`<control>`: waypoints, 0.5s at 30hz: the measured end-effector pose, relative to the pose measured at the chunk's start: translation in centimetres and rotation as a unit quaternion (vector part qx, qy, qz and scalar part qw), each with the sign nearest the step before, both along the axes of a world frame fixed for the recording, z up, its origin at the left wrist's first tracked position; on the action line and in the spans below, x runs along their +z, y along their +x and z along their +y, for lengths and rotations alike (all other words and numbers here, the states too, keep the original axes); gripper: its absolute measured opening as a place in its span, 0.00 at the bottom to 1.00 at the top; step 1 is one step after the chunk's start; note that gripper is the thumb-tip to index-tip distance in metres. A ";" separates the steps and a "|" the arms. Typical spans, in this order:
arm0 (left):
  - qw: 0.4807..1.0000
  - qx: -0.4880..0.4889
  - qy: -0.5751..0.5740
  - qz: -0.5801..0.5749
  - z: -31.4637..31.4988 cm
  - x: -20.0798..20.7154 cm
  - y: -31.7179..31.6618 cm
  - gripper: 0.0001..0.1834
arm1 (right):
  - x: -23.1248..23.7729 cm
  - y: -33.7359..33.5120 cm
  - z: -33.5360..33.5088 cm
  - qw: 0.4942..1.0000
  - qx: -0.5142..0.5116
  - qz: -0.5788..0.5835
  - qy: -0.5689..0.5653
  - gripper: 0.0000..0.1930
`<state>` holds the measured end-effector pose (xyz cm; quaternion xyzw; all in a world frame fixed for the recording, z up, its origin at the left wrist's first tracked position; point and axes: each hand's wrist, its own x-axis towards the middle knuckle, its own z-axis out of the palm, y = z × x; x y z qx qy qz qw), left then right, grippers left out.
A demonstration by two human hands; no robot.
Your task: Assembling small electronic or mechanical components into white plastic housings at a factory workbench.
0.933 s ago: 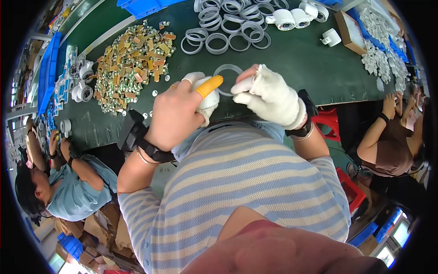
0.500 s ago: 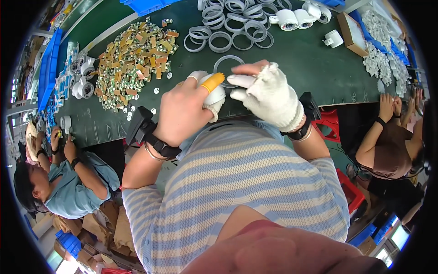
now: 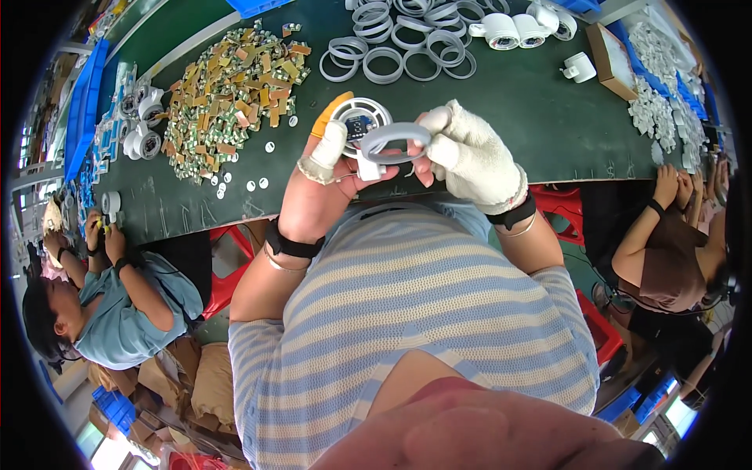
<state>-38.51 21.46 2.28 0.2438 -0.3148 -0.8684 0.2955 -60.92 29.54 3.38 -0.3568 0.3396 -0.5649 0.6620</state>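
Note:
My left hand [image 3: 325, 160], with a white cover on the thumb and a yellow one on a finger, grips a round white camera housing [image 3: 380, 112]. Its open face is turned up and shows a dark circuit board inside. In a white glove with some fingertips bare, my right hand [image 3: 474, 157] pinches a grey ring [image 3: 398, 135]. Tilted, the ring overlaps the right edge of the housing from above; whether the two touch I cannot tell. Beyond my hands lies a pile of similar grey rings [image 3: 383, 65] on the dark green table.
Small circuit boards [image 3: 235, 94] are heaped at the left, with white discs [image 3: 270, 146] beside them. Finished-looking white housings [image 3: 501, 31] stand at the far right, near a cardboard box [image 3: 607, 59] and bagged white parts [image 3: 654, 110]. A co-worker [image 3: 133, 305] sits at each side.
My left hand has turned palm up, bringing the housing's open face into view. The ring that lay on the table is now lifted in my right hand and held over the housing.

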 end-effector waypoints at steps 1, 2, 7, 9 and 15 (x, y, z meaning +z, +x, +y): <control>1.000 0.001 0.000 0.000 0.3 0.2 -0.1 0.34 | 0.0 0.2 -0.2 0.999 -0.021 0.024 -0.022 0.10; 1.000 0.002 -0.004 0.001 0.5 0.4 -0.1 0.35 | 0.1 0.3 -0.3 0.999 -0.021 0.024 -0.022 0.10; 0.999 -0.005 0.012 0.037 0.9 -0.2 0.1 0.40 | 0.6 -0.1 0.8 0.950 -0.093 0.281 -0.100 0.11; 0.994 0.006 -0.032 0.105 1.2 -0.2 -0.5 0.49 | 1.0 0.4 1.0 0.948 -0.097 0.280 -0.116 0.11; 0.994 0.017 -0.099 0.034 2.0 -0.4 -0.8 0.63 | 1.3 1.0 0.8 0.912 -0.125 0.343 -0.187 0.12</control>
